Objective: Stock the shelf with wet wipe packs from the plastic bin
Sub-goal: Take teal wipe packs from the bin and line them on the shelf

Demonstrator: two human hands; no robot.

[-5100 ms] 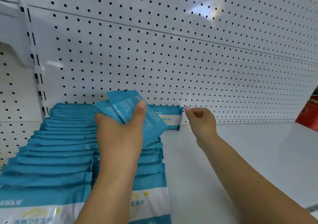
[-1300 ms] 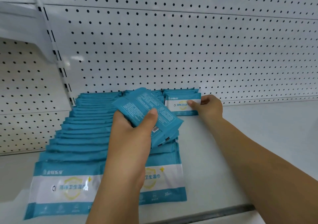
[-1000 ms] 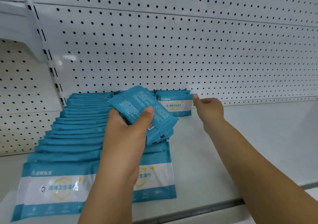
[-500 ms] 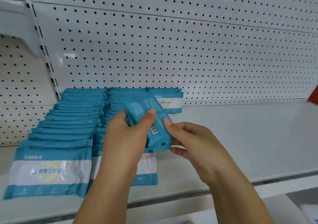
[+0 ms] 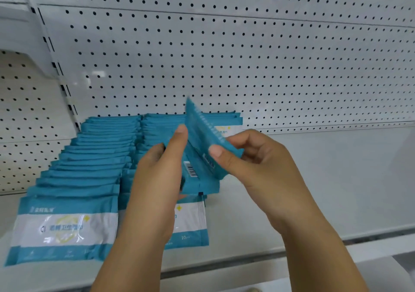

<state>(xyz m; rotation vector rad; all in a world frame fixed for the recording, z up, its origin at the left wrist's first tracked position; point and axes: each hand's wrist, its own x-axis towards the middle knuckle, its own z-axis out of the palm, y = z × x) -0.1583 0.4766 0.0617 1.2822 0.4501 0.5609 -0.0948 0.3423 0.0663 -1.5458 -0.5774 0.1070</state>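
Teal wet wipe packs fill both my hands. My left hand [image 5: 155, 184] grips a small stack [image 5: 199, 179] of them, thumb laid along the top face, barcode side up. My right hand [image 5: 260, 166] pinches a single pack [image 5: 202, 128] between thumb and curled fingers. Its far end tilts up toward the white pegboard back panel [image 5: 224, 56], and its near end touches the stack. Both hands hover over the white shelf [image 5: 325, 179], above the second row of packs.

On the shelf, two rows of the same packs lie overlapped like shingles, running from the front lip to the back panel. The left row [image 5: 96, 157] shows its front pack label up. The second row [image 5: 161, 123] lies just beside it, partly hidden by my left hand and forearm. Right of that, at the very back against the panel, a third row [image 5: 226, 123] begins; I cannot tell how many packs it has.
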